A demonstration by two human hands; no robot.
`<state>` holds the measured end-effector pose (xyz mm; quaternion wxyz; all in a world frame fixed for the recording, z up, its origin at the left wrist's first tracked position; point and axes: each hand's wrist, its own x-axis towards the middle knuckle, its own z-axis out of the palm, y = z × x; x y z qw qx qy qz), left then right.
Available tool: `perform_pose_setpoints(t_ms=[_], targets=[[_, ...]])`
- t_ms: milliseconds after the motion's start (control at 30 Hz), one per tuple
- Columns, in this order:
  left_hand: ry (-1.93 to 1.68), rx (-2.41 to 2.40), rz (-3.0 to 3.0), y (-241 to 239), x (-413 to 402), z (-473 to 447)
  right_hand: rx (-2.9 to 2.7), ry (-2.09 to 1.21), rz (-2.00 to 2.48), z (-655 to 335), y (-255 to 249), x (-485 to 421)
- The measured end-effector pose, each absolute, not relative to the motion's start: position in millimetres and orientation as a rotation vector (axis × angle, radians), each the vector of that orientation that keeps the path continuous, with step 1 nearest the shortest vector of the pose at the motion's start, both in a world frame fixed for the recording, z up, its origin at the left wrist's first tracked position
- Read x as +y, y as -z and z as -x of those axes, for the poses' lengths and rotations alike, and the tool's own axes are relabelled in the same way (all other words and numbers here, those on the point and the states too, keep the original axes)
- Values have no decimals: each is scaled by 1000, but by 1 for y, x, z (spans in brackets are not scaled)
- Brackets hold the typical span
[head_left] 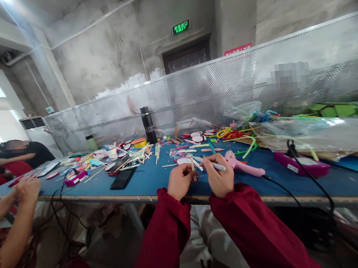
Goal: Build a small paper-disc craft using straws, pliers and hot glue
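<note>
Near the table's front edge, my left hand (pixel 179 181) pinches a short flat wooden stick (pixel 193 166) that stands roughly upright. Close on its right, my right hand (pixel 221 177) is closed around a white marker (pixel 215 164), held slanted like a pen with one end toward the stick. I cannot tell whether the marker touches the stick. Just right of my right hand lies a pink hot glue gun (pixel 246 168), its dark cable running off the table edge. Beyond my hands are several markers (pixel 209 150) and small bits.
A black bottle (pixel 148 126) stands at the back beside piled sticks and craft pieces. A dark phone (pixel 122 178) lies left. Purple power strips (pixel 302 164) sit at right and left, with cables. Clear plastic bags (pixel 306 134) fill the right. Another person's hands (pixel 28 189) are at the left.
</note>
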<state>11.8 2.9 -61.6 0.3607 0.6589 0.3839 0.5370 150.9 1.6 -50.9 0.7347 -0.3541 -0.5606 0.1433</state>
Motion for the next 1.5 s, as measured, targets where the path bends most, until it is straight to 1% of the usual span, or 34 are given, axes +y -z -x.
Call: perform_pose_setpoints(t_ms=[1500], targets=[[-1371,986,-1705,60,1,-13,-1212,-321,784,-151,54,3]])
